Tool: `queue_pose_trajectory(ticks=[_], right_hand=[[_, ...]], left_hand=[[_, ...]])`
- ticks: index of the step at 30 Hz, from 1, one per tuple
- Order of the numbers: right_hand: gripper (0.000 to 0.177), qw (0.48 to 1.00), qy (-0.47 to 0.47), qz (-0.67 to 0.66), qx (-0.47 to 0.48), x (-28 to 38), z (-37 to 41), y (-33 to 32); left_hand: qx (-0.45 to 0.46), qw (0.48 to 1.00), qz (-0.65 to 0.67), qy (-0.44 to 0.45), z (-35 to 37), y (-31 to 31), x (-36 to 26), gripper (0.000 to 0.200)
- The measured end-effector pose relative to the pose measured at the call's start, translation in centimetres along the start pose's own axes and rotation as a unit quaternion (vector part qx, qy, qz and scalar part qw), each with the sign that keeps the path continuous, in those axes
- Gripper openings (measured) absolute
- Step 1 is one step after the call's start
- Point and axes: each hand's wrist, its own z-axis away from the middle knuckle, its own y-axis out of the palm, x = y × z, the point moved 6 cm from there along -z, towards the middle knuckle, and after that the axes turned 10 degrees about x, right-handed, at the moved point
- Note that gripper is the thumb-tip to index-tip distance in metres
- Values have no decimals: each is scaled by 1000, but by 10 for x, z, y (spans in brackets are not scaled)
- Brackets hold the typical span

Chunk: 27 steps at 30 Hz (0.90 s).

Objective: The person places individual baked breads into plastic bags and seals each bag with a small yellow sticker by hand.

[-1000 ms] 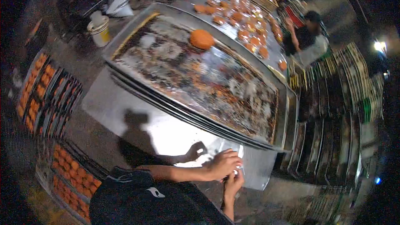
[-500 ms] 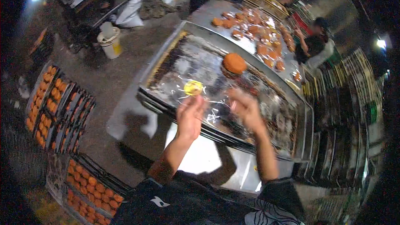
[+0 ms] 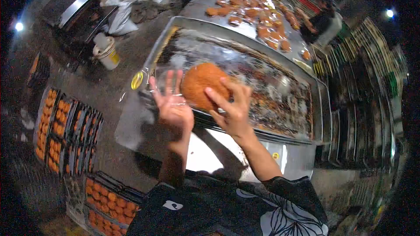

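Observation:
My right hand [image 3: 234, 107] grips a large round, orange-brown bread [image 3: 203, 86] by its right edge, thumb and fingers pressed on it. The bread is held over the near edge of a dark, stained metal baking tray [image 3: 258, 61]. Just left of the bread, my left hand [image 3: 176, 109] is open, palm up with fingers spread. Clear plastic film glints over the palm and fingers. Its yellow printed label [image 3: 137, 80] shows at the left, beyond the tray's corner. How far the film reaches around the hand is hard to see.
A metal table [image 3: 197, 11] behind the tray carries several wrapped breads [image 3: 264, 19]. Racks of trays with buns [image 3: 54, 131] stand at left; stacked trays [image 3: 358, 122] fill the right. A white bucket [image 3: 106, 53] sits on the floor. Two people [image 3: 321, 19] are at the far table.
My right hand has taken hold of the bread that lay on the tray and brought it toward me, beside my left hand. My left hand and the labelled film have moved left; the fingers have spread.

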Motion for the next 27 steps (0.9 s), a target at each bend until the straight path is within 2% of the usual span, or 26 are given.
queue_pose_trajectory(ticks=[1,3,5,6,7,9,10,11,13,14,15,17,18,19,21,22,23,25,26,27], right_hand=[[61,999,17,-26,-44,-8,9,-5],[61,993,67,-60,-75,-27,38,-18],[58,994,48,-74,-65,-14,75,-39],[66,991,54,-60,-103,-15,82,-52],[66,990,61,-55,-111,-21,85,-57],[76,974,164,-27,-152,-45,91,-70],[87,981,145,-13,-128,-51,97,-69],[87,979,151,-11,-133,-48,110,-76],[92,963,216,-117,-114,-43,137,-78],[104,969,198,-87,-122,-43,143,-83],[104,967,203,-86,-131,-45,141,-84],[111,925,279,-150,-209,-53,138,-84],[113,936,281,-116,-177,-54,135,-83],[113,936,276,-116,-183,-52,141,-87],[112,956,219,-118,-154,-36,157,-86],[107,954,231,-135,-138,-34,162,-83],[107,954,228,-135,-142,-40,159,-82],[103,962,242,-58,-110,-44,142,-82],[103,958,274,-65,-59,-48,140,-73],[103,959,268,-68,-58,-46,143,-73]], left_hand=[[25,1000,4,-3,9,19,10,65],[5,997,-30,-65,20,36,29,60],[-24,988,-40,-146,34,56,44,60],[-10,985,-53,-164,47,63,54,64],[-1,984,-53,-171,60,68,66,64],[40,972,-50,-226,85,85,89,58],[50,972,-60,-220,90,96,94,59],[49,963,-35,-261,96,103,96,61],[88,938,65,-329,106,119,106,58],[130,931,47,-338,116,121,114,59],[136,928,45,-345,125,120,122,59],[156,927,77,-333,139,123,131,62],[141,924,74,-348,139,129,129,61],[148,924,73,-345,139,131,124,61],[26,938,93,-332,135,117,109,55],[-5,957,4,-291,141,114,108,51],[-1,957,4,-289,149,111,113,51],[30,933,-54,-355,169,102,125,52],[-2,925,4,-380,171,99,126,51],[-3,928,3,-373,165,99,119,51]])
